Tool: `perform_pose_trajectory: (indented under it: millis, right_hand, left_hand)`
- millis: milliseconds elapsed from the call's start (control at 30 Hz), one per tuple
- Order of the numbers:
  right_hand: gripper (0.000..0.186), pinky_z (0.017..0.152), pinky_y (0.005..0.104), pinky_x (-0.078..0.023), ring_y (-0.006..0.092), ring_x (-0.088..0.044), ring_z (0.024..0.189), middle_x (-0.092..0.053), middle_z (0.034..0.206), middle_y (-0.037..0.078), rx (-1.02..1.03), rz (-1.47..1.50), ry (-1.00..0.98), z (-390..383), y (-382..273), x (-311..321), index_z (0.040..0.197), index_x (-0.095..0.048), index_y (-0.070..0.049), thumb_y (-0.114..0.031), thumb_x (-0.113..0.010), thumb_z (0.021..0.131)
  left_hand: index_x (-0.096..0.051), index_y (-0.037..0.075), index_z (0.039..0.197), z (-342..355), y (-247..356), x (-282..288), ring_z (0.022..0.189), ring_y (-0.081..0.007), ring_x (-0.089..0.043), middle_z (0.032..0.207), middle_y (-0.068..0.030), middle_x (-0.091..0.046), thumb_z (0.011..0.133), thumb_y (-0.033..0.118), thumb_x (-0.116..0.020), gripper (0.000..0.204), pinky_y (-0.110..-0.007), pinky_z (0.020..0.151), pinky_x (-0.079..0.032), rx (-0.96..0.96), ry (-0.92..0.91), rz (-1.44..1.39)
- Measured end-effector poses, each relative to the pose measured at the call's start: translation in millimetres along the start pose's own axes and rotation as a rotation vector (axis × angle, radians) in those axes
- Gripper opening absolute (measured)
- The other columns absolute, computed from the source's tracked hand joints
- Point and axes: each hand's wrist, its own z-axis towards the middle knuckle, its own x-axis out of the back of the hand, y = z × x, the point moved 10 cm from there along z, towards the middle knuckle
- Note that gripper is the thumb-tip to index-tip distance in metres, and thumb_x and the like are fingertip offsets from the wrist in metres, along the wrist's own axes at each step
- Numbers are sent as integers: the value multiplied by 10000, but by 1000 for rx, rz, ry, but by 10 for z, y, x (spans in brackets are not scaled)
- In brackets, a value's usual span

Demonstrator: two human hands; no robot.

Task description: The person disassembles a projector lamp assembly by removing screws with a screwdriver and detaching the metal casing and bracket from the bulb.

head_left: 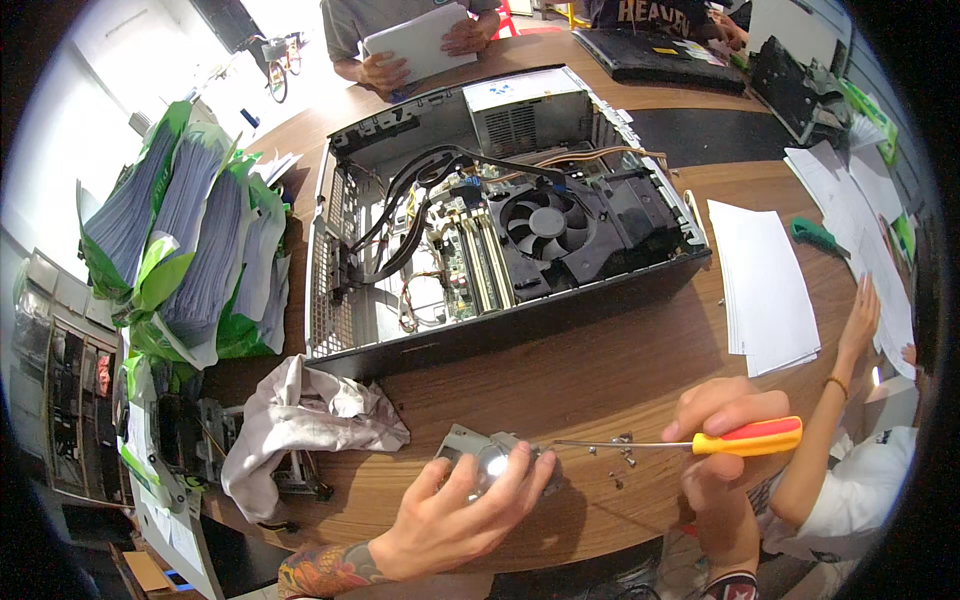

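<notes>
My left hand (465,515) rests with bent fingers over a small metal hard drive (494,462), gripping it on the table. A shiny round surface shows between the fingers, and the hand hides much of the rest. In my right hand (722,425) is a screwdriver (748,437) with a yellow and red handle, held roughly level. Its thin shaft points left, and the tip is near the drive's right side; whether it touches cannot be told. Several small screws (624,450) lie loose just right of the drive, below the shaft.
An open desktop computer case (500,320) with a fan takes up the middle. A crumpled cloth (310,425) and paper stacks in green wrapping (190,250) are at left. White sheets (765,285) and a green-handled tool (818,236) lie right. Other people sit across and at right.
</notes>
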Motion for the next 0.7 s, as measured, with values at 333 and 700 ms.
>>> perform_pose_trajectory:
  millis: [333, 700]
  right_hand:
    - [419, 566, 280, -518, 198, -635, 632, -624, 781, 160, -250, 152, 87, -22, 186, -52, 1021, -481, -8, -368, -673, 927]
    - [404, 582, 292, -525, 197, -632, 635, -598, 752, 144, -311, 153, 68, -4, 286, -96, 993, -472, 2, -348, -664, 934]
  left_hand:
    - [-650, 231, 1273, -26, -154, -12, 878, -164, -518, 1267, 6, -565, 796, 185, -633, 480, -270, 714, -432, 114, -27, -152]
    - [-652, 267, 1262, -43, -53, -1, 905, -161, -516, 1273, 32, -546, 810, 190, -615, 460, -280, 729, -446, 6, -9, -52]
